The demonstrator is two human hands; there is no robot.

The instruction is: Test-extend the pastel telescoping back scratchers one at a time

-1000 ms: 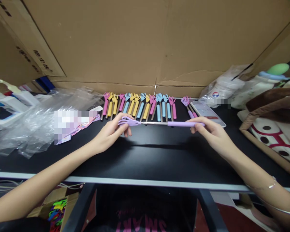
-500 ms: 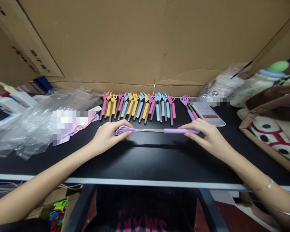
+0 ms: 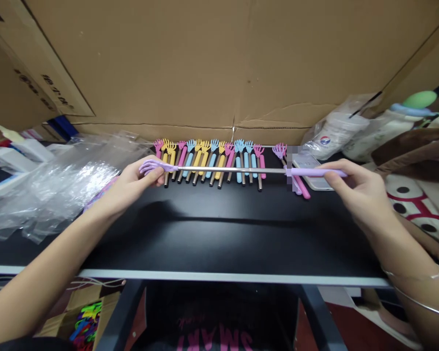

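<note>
"Where's the purple, metal-rodded back scratcher [image 3: 234, 170]?"

"Level above the black tabletop [image 3: 219, 243]: left hand [image 3: 141, 179] clamped on its hand-shaped head [image 3: 171, 167], right hand [image 3: 362, 192] gripping its handle [image 3: 307, 172] (pink, yellow and blue scratchers [image 3: 205, 160] lie at the far side)."

A small workshop corner is suggested: 1 black table [image 3: 219, 248] is enclosed behind by cardboard [image 3: 161, 63], many back scratchers [image 3: 222, 161] are laid in a row, clear plastic bags [image 3: 58, 180] are heaped at the left, and colourful pieces [image 3: 88, 324] are held in a carton [image 3: 107, 314] below.
</note>
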